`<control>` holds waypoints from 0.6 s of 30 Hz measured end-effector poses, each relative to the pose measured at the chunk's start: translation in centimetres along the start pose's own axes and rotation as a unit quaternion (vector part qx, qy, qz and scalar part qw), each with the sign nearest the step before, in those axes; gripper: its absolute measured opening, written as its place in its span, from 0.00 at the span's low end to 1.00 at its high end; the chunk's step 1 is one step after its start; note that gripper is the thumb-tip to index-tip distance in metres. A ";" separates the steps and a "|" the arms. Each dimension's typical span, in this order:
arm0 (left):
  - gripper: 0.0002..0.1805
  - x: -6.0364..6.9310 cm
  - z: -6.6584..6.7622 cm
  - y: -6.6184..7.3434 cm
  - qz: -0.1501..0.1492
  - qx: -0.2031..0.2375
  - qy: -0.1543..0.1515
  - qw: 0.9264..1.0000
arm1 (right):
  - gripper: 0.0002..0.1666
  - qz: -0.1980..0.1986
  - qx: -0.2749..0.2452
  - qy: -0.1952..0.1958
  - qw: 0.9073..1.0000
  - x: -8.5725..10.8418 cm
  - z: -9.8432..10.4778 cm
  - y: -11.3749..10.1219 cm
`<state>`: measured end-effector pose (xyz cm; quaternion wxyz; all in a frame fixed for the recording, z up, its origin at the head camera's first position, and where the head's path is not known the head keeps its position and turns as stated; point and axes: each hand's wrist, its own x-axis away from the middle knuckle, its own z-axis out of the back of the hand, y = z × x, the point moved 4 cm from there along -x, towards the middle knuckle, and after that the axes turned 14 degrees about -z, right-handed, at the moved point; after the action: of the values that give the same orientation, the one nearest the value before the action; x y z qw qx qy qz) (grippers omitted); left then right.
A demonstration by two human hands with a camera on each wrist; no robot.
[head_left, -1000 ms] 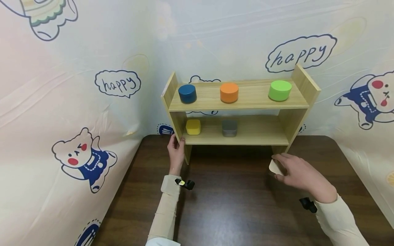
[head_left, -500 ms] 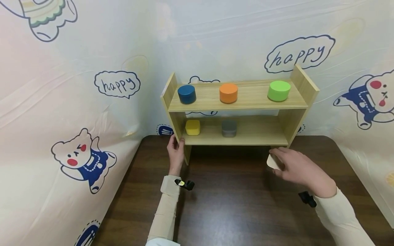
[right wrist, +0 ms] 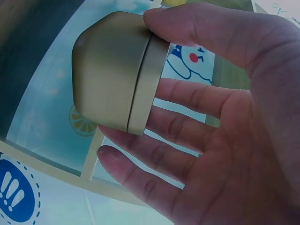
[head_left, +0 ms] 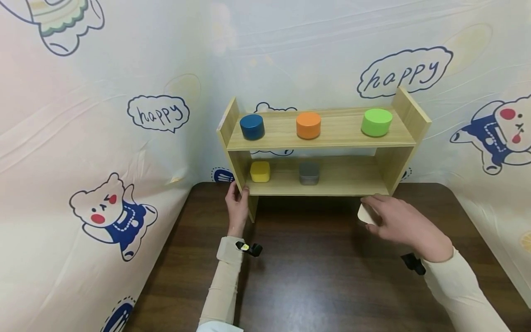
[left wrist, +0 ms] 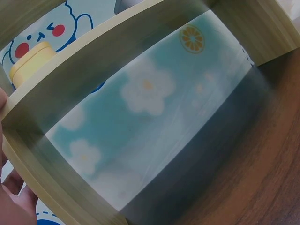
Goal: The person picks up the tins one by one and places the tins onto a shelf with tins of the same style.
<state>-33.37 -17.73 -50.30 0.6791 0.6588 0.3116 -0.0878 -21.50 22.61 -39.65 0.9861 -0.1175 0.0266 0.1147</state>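
At the lower left of a two-tier wooden shelf point(head_left: 344, 190), my left hand point(head_left: 237, 210) grips the side panel, thumb in front in the head view. My right hand point(head_left: 400, 223) holds a small pale tin point(head_left: 366, 214) just in front of the shelf's lower right corner. Seen from the right wrist, that tin point(right wrist: 108, 70) looks gold, with rounded corners and a lid seam, pinched between thumb and fingers. A yellow tin point(head_left: 260, 172) and a grey tin point(head_left: 309, 174) stand on the lower tier. Up top are round blue point(head_left: 252, 127), orange point(head_left: 309, 125) and green point(head_left: 376, 122) tins.
The shelf stands at the back of a dark brown wooden table point(head_left: 307, 276). Behind and beside it hangs a printed curtain point(head_left: 290, 55) with cartoon bears. Right of the grey tin, the lower tier's bare board point(head_left: 352, 173) shows, up to the right side panel point(head_left: 400, 166).
My right hand has moved a little up and to the left with the pale tin, closer to the shelf's lower edge. My left hand keeps its grip on the side panel.
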 end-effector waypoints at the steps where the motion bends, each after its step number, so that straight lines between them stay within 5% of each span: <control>1: 0.21 0.0 0.0 -0.3 0.000 -0.002 0.001 1.000 | 0.32 0.000 0.000 0.000 1.000 0.0 0.1 0.0; 18: 0.19 0.1 0.1 -0.2 -0.015 0.002 -0.002 1.000 | 0.32 0.023 -0.008 0.031 0.999 -1.1 1.3 -1.1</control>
<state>-33.37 -17.86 -50.53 0.6769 0.6555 0.3195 -0.1000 -22.26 21.63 -38.01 0.9809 -0.1281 0.0585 0.1340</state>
